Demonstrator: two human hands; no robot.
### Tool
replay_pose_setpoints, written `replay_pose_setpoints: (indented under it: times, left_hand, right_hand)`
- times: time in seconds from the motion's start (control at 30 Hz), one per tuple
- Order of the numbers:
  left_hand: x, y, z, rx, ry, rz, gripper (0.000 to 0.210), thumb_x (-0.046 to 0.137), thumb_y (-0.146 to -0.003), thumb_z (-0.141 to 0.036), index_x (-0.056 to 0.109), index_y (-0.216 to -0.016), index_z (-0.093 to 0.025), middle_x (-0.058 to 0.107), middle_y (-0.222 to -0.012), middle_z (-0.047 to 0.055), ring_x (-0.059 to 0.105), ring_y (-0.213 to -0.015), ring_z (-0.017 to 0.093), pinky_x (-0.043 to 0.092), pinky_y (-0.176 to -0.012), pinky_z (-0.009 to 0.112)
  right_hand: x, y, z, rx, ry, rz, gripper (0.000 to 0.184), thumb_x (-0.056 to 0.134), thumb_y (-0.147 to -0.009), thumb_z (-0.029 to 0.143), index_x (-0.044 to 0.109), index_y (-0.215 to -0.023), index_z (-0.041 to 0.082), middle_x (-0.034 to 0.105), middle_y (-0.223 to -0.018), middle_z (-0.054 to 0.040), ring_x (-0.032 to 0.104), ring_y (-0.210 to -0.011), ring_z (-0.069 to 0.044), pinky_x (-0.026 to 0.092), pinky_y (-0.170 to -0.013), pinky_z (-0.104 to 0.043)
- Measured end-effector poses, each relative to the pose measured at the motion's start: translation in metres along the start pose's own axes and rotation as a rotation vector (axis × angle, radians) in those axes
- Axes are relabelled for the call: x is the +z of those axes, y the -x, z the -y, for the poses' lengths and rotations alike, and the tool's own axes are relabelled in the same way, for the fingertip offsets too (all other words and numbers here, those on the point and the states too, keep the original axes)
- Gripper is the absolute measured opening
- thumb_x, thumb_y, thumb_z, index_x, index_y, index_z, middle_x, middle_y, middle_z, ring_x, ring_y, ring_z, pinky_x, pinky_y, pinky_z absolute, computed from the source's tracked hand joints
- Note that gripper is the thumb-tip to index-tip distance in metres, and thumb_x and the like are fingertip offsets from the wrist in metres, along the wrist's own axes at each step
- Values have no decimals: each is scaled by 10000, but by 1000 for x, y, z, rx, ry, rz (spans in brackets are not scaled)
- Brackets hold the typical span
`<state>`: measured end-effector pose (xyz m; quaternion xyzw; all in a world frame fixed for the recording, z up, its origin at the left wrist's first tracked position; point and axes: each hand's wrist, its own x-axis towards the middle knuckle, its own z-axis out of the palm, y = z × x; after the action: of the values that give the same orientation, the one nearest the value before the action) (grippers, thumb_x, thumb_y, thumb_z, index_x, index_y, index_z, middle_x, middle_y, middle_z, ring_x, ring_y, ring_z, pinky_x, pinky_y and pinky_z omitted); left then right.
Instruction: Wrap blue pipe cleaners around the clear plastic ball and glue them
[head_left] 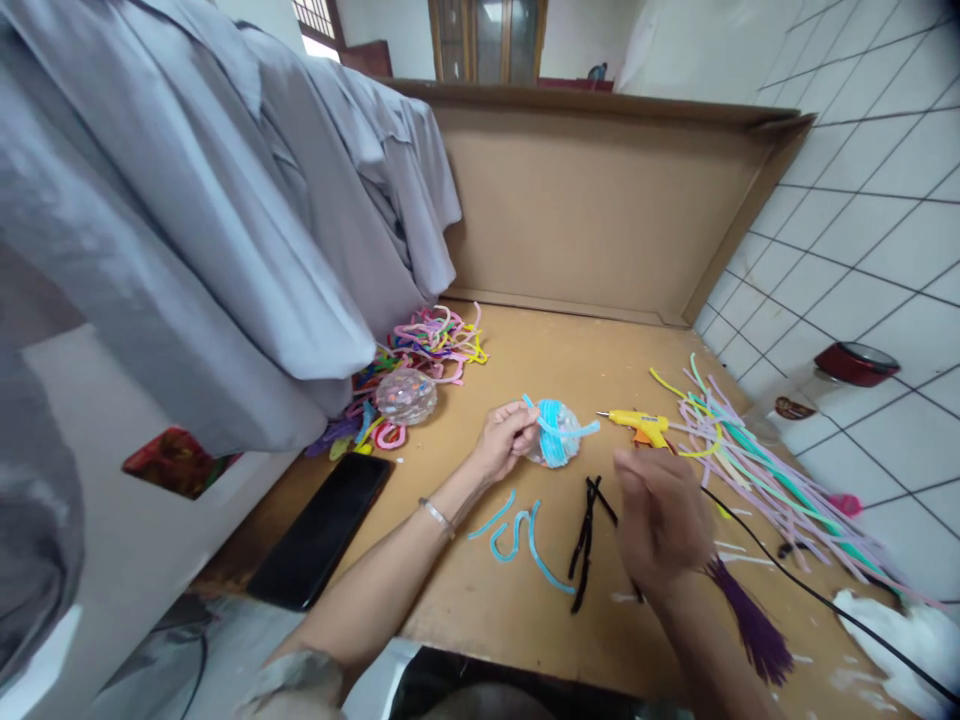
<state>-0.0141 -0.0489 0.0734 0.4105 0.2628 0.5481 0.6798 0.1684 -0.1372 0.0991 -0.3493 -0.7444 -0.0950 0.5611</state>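
Blue-banded ball (555, 440) sits beyond the blurred, curled right hand (664, 515), whose hold I cannot tell, against the left hand (506, 440), fingers pinched on a blue strip (583, 432), seemingly mid-wrapping, which next calls for steady tension.

blue strands (553, 446) around clear ball (572, 448)

The right hand (664, 512) is blurred, its grip unclear.

Brown tabletop (570, 355) with phone (322, 530), blue pipe cleaners (533, 541)
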Motion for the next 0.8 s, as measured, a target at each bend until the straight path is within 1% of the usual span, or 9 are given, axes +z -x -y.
replay_pose_setpoints:
  times: [0.03,0.07,0.17,0.23,0.37,0.47,0.67,0.73,0.8]
  left_hand:
    - [2,2,0,-14,5,36,536,827,-636,-530,428,-549,-184,347,-383,-111,236,-339,11,157,-387,180]
    - [3,4,1,-29,8,66,534,825,-645,-533,432,-554,-183,350,-383,-109,240,-340,12,164,-394,183]
    - [7,9,3,-66,13,120,513,817,-664,-537,459,-587,-178,366,-393,-108,250,-348,15,188,-418,191]
    - [8,11,6,-82,8,129,502,839,-632,-530,492,-616,-168,381,-413,-109,237,-357,7,151,-419,191]
    - [9,12,10,-119,-16,106,524,857,-600,-541,498,-607,-159,389,-435,-104,236,-363,-2,107,-415,193]
    - [8,11,10,-104,16,71,516,855,-600,-543,510,-621,-160,402,-424,-105,232,-353,-1,116,-409,190]
    - [6,11,13,-113,-34,94,510,851,-606,-560,539,-618,-157,412,-419,-95,225,-352,7,127,-408,188]
    - [5,11,12,-55,-96,57,528,823,-627,-616,565,-627,-155,418,-439,-85,256,-372,22,178,-412,191]
    - [3,8,10,111,-224,-32,530,773,-679,-660,618,-668,-153,489,-514,-47,385,-442,62,320,-464,210]
  right_hand:
    - [7,-4,-4,-36,40,-18,460,557,-930,99,555,-1344,300,717,-982,-74,676,-877,-225,561,-742,-383]
    - [14,-7,-8,-75,65,6,462,558,-937,124,539,-1370,283,719,-1008,-85,677,-896,-226,561,-749,-377]
    - [32,-10,-16,-132,88,120,429,561,-946,146,561,-1360,259,723,-997,-88,680,-890,-216,546,-736,-357]
    - [39,-6,-19,-176,61,173,403,584,-937,129,600,-1312,276,725,-964,-67,681,-865,-200,530,-725,-343]
    - [41,2,-21,-263,-20,135,406,565,-936,74,602,-1282,283,730,-927,-50,688,-836,-173,531,-709,-325]
    - [39,3,-21,-257,-59,134,424,567,-930,64,579,-1303,265,741,-953,-65,706,-860,-178,562,-719,-334]
    - [39,5,-27,-273,-16,165,383,532,-945,87,599,-1288,244,761,-968,-85,721,-908,-191,570,-770,-348]
    - [40,5,-31,-277,29,139,379,530,-943,91,603,-1268,272,762,-972,-71,724,-905,-186,563,-761,-341]
    - [43,5,-36,-248,70,70,349,550,-929,98,629,-1210,289,766,-976,-60,729,-895,-186,560,-751,-338]
